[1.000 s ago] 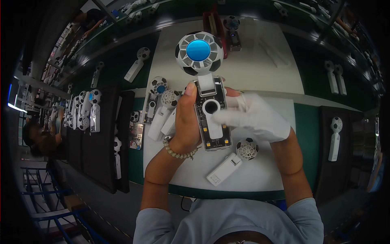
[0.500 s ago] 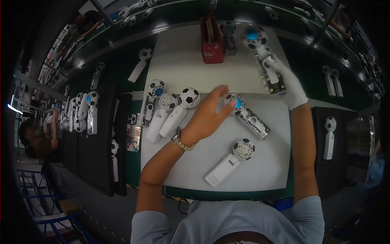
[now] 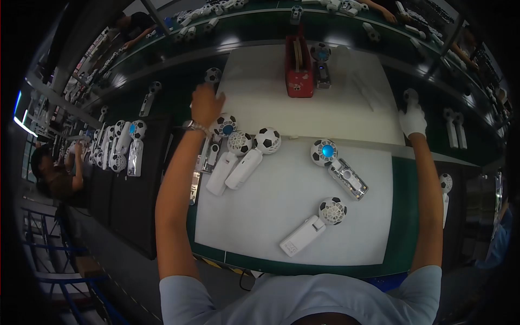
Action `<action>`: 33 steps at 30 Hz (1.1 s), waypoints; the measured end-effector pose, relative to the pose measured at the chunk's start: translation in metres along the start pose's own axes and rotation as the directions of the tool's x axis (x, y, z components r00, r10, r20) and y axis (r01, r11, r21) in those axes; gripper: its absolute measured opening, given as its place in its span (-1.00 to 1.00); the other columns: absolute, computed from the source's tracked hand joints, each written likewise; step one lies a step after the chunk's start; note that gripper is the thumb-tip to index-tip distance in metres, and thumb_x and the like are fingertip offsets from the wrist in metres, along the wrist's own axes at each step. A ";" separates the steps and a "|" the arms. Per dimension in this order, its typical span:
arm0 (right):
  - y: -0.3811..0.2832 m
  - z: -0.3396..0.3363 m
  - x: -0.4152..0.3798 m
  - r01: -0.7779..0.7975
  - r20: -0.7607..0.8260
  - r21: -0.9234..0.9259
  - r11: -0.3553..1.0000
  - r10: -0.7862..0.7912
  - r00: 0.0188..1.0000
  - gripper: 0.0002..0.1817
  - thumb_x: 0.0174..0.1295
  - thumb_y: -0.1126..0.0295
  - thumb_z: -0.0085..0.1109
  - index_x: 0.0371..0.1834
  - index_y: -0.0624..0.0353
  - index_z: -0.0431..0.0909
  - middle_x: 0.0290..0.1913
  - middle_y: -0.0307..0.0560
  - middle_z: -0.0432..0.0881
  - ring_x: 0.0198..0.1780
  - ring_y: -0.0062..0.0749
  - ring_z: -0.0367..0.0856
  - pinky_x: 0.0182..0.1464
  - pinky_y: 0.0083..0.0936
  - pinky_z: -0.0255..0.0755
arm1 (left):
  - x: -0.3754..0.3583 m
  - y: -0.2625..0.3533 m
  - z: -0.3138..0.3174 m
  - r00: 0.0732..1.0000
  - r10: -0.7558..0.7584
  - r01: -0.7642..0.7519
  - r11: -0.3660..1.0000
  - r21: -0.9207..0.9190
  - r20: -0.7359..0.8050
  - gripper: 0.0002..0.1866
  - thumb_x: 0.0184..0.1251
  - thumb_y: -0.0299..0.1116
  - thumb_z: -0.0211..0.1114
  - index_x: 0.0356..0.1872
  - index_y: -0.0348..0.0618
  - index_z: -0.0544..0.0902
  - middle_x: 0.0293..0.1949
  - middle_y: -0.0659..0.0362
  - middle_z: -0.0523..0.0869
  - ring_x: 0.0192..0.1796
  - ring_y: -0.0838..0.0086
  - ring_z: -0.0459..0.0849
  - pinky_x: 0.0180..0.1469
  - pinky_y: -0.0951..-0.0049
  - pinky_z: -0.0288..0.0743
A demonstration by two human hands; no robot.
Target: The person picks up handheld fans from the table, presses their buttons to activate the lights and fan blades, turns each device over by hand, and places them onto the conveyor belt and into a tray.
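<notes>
My bare left hand (image 3: 207, 108) is over the left edge of the white work mat, thumb stretched away from the fingers. Just beyond its fingertips shows the football-patterned head of a handheld fan (image 3: 213, 75); the hand covers that fan's handle. On the right, my gloved right hand (image 3: 413, 120) is closed at the handle of another handheld fan (image 3: 410, 97), over the dark green belt; the grip is partly hidden. Between my arms lie a fan with a blue centre and open clear handle (image 3: 348, 179) and a white fan (image 3: 303, 235), face down.
Several fans (image 3: 244, 168) lie together at the mat's left. A red box (image 3: 299, 81) stands at the back beside an upright fan (image 3: 323, 73). A dark rack (image 3: 127, 200) with several fans is at the left. Other people work at the far belt and left.
My left hand has moved from above the blue-centred fan to the far left. My right hand has carried its fan off the mat to the right. The camera view has shifted slightly.
</notes>
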State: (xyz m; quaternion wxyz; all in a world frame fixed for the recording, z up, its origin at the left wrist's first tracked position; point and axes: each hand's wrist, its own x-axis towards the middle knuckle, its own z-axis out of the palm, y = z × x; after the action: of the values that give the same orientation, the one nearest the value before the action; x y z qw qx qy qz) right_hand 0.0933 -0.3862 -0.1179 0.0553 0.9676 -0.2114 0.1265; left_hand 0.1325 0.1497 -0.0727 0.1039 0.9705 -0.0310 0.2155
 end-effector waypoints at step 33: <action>-0.143 -0.175 -0.138 -0.567 0.228 0.764 -0.307 -0.693 0.683 -0.67 0.20 0.33 0.00 -0.06 0.34 0.35 -0.20 -0.01 0.54 -0.23 -0.40 0.60 -0.21 -0.57 0.53 | -0.071 0.150 -0.091 0.918 0.293 0.348 -0.275 -0.896 0.267 -0.51 0.15 -0.54 0.14 0.11 -0.39 0.21 -0.04 -0.01 0.48 0.00 0.32 0.53 0.01 0.35 0.48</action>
State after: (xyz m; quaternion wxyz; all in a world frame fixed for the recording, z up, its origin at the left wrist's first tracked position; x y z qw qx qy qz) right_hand -0.0064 -0.1746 0.0059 -0.8284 0.5347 0.0568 -0.1567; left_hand 0.0149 0.0237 0.0063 0.8324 0.5120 -0.1870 -0.1000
